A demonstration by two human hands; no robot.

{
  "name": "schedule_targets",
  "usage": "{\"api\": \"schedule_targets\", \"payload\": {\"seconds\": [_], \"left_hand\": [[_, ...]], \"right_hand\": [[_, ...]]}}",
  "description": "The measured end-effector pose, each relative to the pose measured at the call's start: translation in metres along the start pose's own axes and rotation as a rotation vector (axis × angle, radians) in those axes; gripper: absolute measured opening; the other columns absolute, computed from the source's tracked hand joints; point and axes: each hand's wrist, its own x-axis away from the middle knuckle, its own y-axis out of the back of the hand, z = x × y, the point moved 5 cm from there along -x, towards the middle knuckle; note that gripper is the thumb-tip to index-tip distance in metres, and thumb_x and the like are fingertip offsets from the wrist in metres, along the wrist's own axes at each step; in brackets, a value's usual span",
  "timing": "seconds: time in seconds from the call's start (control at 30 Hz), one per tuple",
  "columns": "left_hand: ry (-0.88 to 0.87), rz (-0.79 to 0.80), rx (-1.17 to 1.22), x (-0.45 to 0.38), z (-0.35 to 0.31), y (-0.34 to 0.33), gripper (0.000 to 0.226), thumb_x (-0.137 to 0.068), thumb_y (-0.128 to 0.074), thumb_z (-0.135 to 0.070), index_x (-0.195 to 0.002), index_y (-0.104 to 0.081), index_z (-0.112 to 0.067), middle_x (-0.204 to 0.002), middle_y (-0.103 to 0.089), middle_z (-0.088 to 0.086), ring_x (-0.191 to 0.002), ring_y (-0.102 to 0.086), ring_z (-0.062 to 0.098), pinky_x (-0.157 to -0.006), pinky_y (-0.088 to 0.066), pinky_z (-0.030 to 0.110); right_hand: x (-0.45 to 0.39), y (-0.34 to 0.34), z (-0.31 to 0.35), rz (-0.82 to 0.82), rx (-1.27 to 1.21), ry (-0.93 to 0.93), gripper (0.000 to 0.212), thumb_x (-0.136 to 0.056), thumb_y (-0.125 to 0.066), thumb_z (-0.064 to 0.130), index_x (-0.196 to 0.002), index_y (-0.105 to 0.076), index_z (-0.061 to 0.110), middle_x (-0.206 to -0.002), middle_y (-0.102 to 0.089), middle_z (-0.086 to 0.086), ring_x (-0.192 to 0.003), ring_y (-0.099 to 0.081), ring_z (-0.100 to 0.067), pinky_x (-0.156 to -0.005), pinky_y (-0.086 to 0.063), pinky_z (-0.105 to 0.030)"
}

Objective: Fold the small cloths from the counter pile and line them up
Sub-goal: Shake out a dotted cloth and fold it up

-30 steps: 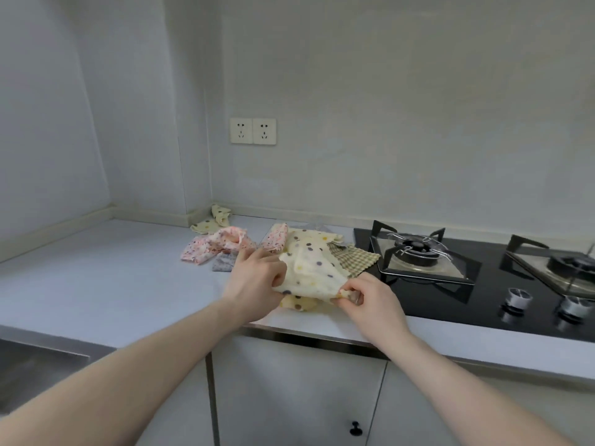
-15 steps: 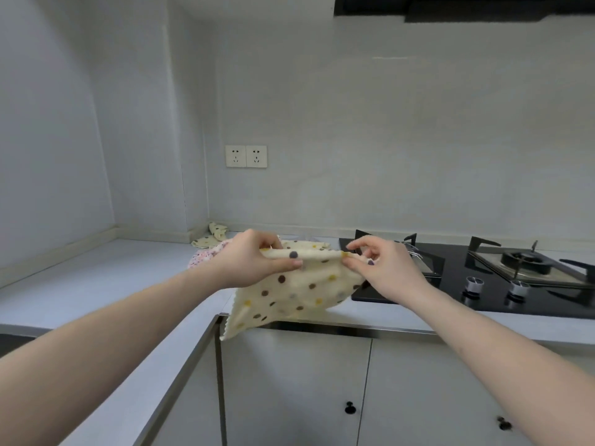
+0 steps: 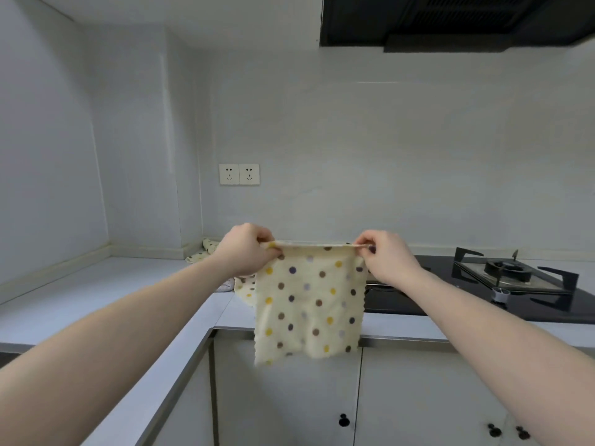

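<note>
A cream cloth with coloured polka dots (image 3: 309, 304) hangs flat and spread out in the air above the counter's front edge. My left hand (image 3: 246, 249) pinches its top left corner and my right hand (image 3: 386, 255) pinches its top right corner. Behind the hanging cloth and my left arm lies the rest of the cloth pile (image 3: 243, 286) on the counter, mostly hidden. One more patterned cloth (image 3: 203, 251) lies near the wall corner.
The grey counter (image 3: 96, 291) runs along the left and back walls. A black gas hob (image 3: 502, 284) with a burner sits at the right. A range hood (image 3: 450, 20) hangs above. Two wall sockets (image 3: 239, 174) are behind; white cabinet doors (image 3: 286, 403) are below.
Both hands lifted the dotted cloth off the pile and pulled its top edge taut, so it now hangs open and flat. The camera view tilted upward.
</note>
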Motion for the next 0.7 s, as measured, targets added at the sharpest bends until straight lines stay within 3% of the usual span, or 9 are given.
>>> {"api": "schedule_targets", "payload": {"seconds": [0.13, 0.27, 0.37, 0.43, 0.53, 0.63, 0.7], "left_hand": [[-0.032, -0.247, 0.104, -0.027, -0.015, 0.028, 0.008, -0.081, -0.079, -0.041, -0.082, -0.077, -0.034, -0.08, -0.07, -0.013, -0.082, -0.066, 0.016, -0.071, -0.056, 0.032], [-0.089, -0.265, 0.109, -0.03, -0.02, 0.036, 0.013, -0.077, -0.085, -0.043, -0.076, -0.076, -0.034, -0.074, -0.069, -0.014, -0.075, -0.065, 0.01, -0.067, -0.058, 0.033], [-0.102, -0.108, 0.044, -0.016, -0.018, 0.024, 0.018, -0.075, -0.088, -0.044, -0.078, -0.076, -0.031, -0.07, -0.068, -0.014, -0.07, -0.066, 0.008, -0.067, -0.059, 0.033], [-0.102, 0.078, -0.013, -0.002, -0.011, 0.003, 0.025, -0.077, -0.087, -0.049, -0.085, -0.076, -0.028, -0.074, -0.067, -0.016, -0.072, -0.066, 0.005, -0.067, -0.057, 0.029], [-0.163, 0.317, -0.121, 0.024, 0.005, -0.033, 0.024, -0.085, -0.078, -0.053, -0.085, -0.073, -0.03, -0.074, -0.063, -0.021, -0.075, -0.062, -0.001, -0.066, -0.046, 0.018], [-0.193, 0.497, -0.137, 0.047, 0.025, -0.067, 0.032, -0.089, -0.073, -0.048, -0.076, -0.071, -0.019, -0.075, -0.067, -0.01, -0.084, -0.067, 0.011, -0.079, -0.055, 0.034], [-0.203, 0.535, -0.152, 0.055, 0.035, -0.08, 0.038, -0.088, -0.072, -0.049, -0.077, -0.069, -0.013, -0.08, -0.068, 0.0, -0.086, -0.066, 0.017, -0.082, -0.055, 0.04]], "right_hand": [[-0.024, 0.026, 0.002, -0.208, 0.023, -0.003, 0.013, -0.096, -0.061, 0.021, -0.092, -0.072, 0.027, -0.088, -0.073, 0.004, -0.088, -0.065, -0.022, -0.076, -0.054, -0.035], [-0.024, 0.036, -0.005, -0.251, 0.024, 0.018, 0.008, -0.098, -0.064, 0.026, -0.093, -0.07, 0.028, -0.089, -0.069, 0.007, -0.078, -0.06, -0.017, -0.068, -0.047, -0.031], [-0.01, 0.024, -0.025, -0.193, 0.023, -0.015, 0.01, -0.096, -0.065, 0.022, -0.092, -0.071, 0.028, -0.09, -0.07, 0.008, -0.084, -0.061, -0.019, -0.069, -0.043, -0.029], [0.007, 0.007, -0.038, -0.06, 0.008, -0.039, 0.013, -0.095, -0.065, 0.02, -0.092, -0.072, 0.031, -0.09, -0.068, 0.012, -0.092, -0.062, -0.018, -0.076, -0.049, -0.031], [0.034, -0.019, -0.054, 0.164, 0.033, -0.017, 0.016, -0.093, -0.069, 0.022, -0.086, -0.071, 0.036, -0.087, -0.066, 0.017, -0.088, -0.061, -0.013, -0.077, -0.048, -0.029], [0.053, -0.04, -0.068, 0.331, 0.052, -0.026, 0.018, -0.094, -0.069, 0.023, -0.087, -0.07, 0.039, -0.085, -0.066, 0.013, -0.077, -0.058, -0.007, -0.068, -0.045, -0.017], [0.059, -0.05, -0.076, 0.37, 0.072, -0.036, 0.016, -0.095, -0.068, 0.021, -0.094, -0.073, 0.036, -0.086, -0.067, 0.011, -0.073, -0.058, -0.004, -0.062, -0.041, -0.01]]}}
